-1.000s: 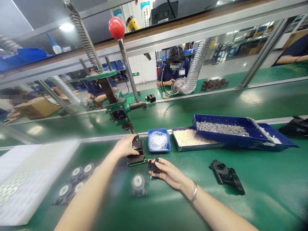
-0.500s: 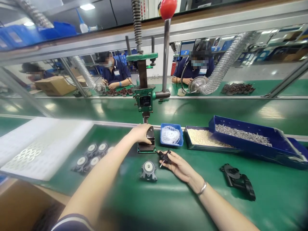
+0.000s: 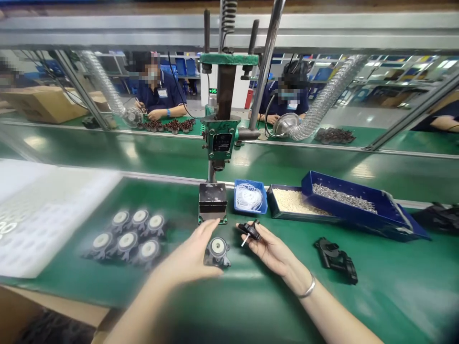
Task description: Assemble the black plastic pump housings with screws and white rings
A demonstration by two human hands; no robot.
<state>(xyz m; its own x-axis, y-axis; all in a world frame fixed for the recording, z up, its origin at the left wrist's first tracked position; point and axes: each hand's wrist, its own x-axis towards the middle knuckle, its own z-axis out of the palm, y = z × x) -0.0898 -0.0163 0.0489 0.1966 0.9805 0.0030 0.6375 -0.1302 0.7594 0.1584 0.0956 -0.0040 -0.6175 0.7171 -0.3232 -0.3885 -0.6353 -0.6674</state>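
My left hand (image 3: 195,253) is open, thumb and fingers spread around the left side of a dark housing with a white ring (image 3: 218,248) on the green mat; whether it touches the part I cannot tell. My right hand (image 3: 270,248) grips a small black plastic part (image 3: 250,230) from which a thin white pin (image 3: 245,240) sticks out downward. Behind both hands stands the hand press (image 3: 220,138), with a black block (image 3: 213,200) at its base. Several similar ringed housings (image 3: 127,241) lie in two rows to the left.
A small blue bin of white rings (image 3: 249,197) sits right of the press. Farther right are a tray of cream pellets (image 3: 296,200) and a blue tray of metal pins (image 3: 344,198). Black housings (image 3: 336,260) lie at right. White foam sheet (image 3: 46,210) is at left. Co-workers sit opposite.
My left hand has left the block under the press and come down toward me, beside the ringed housing. My right hand still holds the black part. The camera view has shifted.
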